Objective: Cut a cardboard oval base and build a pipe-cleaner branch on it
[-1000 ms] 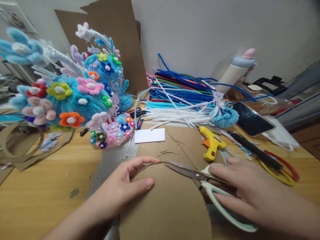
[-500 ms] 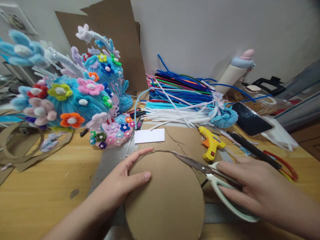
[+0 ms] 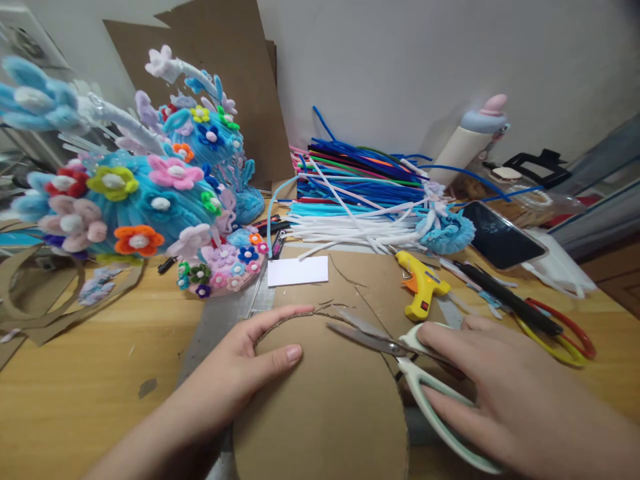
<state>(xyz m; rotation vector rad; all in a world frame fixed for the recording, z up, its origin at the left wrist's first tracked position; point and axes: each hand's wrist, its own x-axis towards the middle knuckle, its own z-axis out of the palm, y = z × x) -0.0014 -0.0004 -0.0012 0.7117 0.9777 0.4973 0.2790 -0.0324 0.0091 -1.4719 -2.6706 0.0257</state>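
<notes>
Since the frame half a second ago, the scissors (image 3: 395, 348) have come leftward and their blades have parted, while the round cardboard piece (image 3: 325, 400) has shifted slightly toward the person and to the left. In the head view, the left hand (image 3: 250, 353) grips the cardboard piece at its upper left, thumb pressed on the face and a finger along the far rim. The right hand (image 3: 490, 380) grasps the scissors by their pale handles; one blade lies over the face of the piece and the other beyond its far edge, though whether they bite into it I cannot tell. The cardboard piece is at the front middle of the table (image 3: 75, 400). Behind it, a flat cardboard sheet (image 3: 383, 273) lies with a white card (image 3: 299, 271) by its far left edge. A yellow glue gun (image 3: 423, 287) is near the right hand, and a heap of pipe cleaners (image 3: 350, 213) lies farther back. At left stand fuzzy blue models (image 3: 175, 212) covered in colourful flowers.
</notes>
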